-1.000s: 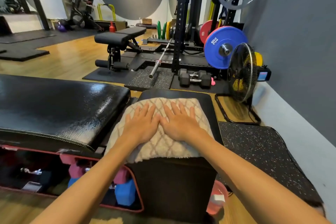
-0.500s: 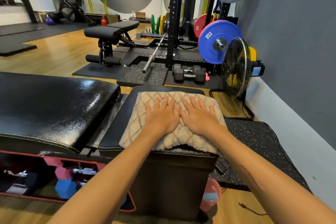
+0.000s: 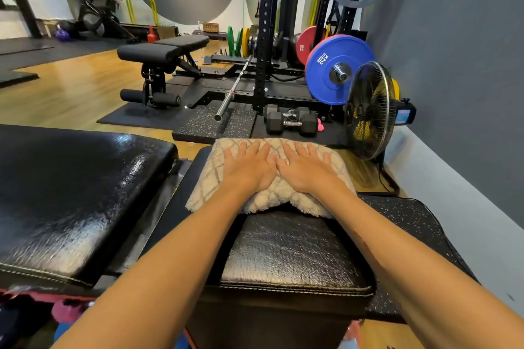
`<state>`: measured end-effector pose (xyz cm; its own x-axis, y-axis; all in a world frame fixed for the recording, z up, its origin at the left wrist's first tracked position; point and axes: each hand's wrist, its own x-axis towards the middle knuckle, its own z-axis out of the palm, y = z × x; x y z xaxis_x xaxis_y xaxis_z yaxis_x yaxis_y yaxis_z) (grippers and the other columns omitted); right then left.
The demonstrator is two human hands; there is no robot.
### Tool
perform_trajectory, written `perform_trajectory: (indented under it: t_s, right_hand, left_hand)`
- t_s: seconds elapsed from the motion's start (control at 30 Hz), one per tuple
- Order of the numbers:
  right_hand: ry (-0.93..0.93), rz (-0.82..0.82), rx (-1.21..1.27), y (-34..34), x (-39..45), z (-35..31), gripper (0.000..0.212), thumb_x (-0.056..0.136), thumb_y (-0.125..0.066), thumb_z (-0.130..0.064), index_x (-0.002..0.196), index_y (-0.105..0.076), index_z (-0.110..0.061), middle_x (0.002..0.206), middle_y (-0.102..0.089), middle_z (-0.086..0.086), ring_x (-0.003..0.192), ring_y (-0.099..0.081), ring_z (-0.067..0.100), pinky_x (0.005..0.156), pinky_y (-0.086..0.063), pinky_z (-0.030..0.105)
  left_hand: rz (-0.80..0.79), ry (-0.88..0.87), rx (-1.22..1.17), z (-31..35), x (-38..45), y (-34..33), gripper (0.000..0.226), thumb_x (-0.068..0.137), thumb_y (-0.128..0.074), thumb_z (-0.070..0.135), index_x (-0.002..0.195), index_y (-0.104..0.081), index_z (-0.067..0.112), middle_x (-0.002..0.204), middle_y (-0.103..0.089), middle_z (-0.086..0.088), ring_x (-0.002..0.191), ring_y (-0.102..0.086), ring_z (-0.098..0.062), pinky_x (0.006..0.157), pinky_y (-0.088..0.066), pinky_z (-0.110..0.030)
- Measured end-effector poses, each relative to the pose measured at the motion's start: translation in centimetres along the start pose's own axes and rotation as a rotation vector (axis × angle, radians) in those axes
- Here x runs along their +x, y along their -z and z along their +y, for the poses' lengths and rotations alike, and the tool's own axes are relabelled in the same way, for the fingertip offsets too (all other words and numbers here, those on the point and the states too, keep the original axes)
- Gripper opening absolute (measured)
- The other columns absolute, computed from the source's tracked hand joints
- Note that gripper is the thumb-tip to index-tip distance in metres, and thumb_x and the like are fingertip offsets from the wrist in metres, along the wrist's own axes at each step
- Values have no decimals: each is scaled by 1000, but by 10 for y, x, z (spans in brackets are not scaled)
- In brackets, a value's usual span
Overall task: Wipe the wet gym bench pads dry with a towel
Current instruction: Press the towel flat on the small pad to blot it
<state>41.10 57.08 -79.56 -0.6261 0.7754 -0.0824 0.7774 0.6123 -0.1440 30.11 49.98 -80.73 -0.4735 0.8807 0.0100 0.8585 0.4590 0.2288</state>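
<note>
Beige patterned towel (image 3: 269, 176) lying flat on the far end of the smaller black bench pad (image 3: 295, 252), under both palms. Left hand (image 3: 249, 168) and right hand (image 3: 307, 168) rest side by side, thumbs touching, fingers straight and slightly spread, pressing the cloth and gripping nothing; towel extends just beyond the fingertips. Larger glossy pad (image 3: 71, 193) lies to the left. Floor fan (image 3: 368, 110) and blue weight plate (image 3: 337, 69) stand beyond.
</note>
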Motion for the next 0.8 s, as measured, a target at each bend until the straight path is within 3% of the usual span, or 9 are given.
perform_trajectory:
  t_s: [0.17,0.3,0.43,0.63,0.8]
  right_hand:
    - [18,-12,19,-8,19,-40,67,99,-10,-58,159,-3,-29,167,4,0,152,8,29,120,6,57]
    - [45,-3,15,-11,28,-72,69,99,-11,-59,159,-6,-27,167,0,2,152,7,31,119,5,58]
    - [93,4,20,-15,20,-89,69,98,-13,-61,159,-6,-29,167,2,2,152,7,30,120,7,56]
    - [177,-16,-11,-18,-8,-96,69,98,-10,-61,159,-1,-30,166,8,0,152,13,26,119,10,56]
    - [236,-25,-17,-21,-39,-92,68,98,-8,-62,158,0,-30,166,10,-2,152,16,26,119,11,56]
  left_hand:
    - [-5,1,-64,-49,13,10,56,100,-9,48,154,-11,31,162,-2,7,149,1,-21,118,-1,-52]
    - [-21,-29,-90,-85,12,12,92,77,8,66,154,-11,22,163,-4,2,149,-1,-18,119,-6,-47]
    - [-21,-75,-195,-94,-18,21,49,107,-14,26,151,-20,6,162,-6,-5,149,-1,-19,115,2,-27]
    - [-24,-11,-305,-103,-51,13,51,106,-15,30,154,-9,12,162,-1,-1,149,5,-14,117,5,-29]
    - [-2,-42,-167,-97,-88,13,49,107,-16,23,153,-13,9,162,1,-8,149,5,-21,119,4,-32]
